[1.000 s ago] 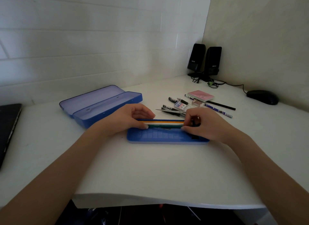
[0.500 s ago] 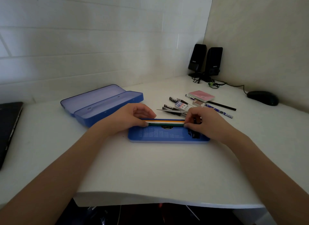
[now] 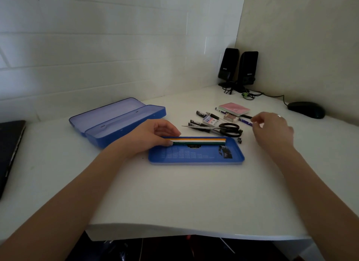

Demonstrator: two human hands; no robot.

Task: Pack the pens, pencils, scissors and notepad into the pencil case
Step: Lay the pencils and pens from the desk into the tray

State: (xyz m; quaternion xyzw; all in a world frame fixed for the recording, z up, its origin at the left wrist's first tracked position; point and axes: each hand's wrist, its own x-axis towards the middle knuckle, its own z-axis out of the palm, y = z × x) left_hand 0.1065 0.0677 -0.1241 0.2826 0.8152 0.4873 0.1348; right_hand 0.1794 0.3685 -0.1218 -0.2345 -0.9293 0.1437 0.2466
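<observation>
Head view shows me mid-packing: my left hand [image 3: 153, 134] pinches the left end of the pencils [image 3: 198, 141], which lie left to right along the far wall of the blue tray [image 3: 196, 155]. My right hand [image 3: 272, 128] hovers with loosely curled fingers, holding nothing, near the scissors [image 3: 223, 128]. Next I judge it must grip these; their blades point left.

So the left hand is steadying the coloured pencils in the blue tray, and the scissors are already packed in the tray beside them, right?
Not quite. The head view shows the left hand steadying the coloured pencils in the blue tray, but the scissors are not packed: they lie on the white desk just behind the tray, among the pens.
</observation>
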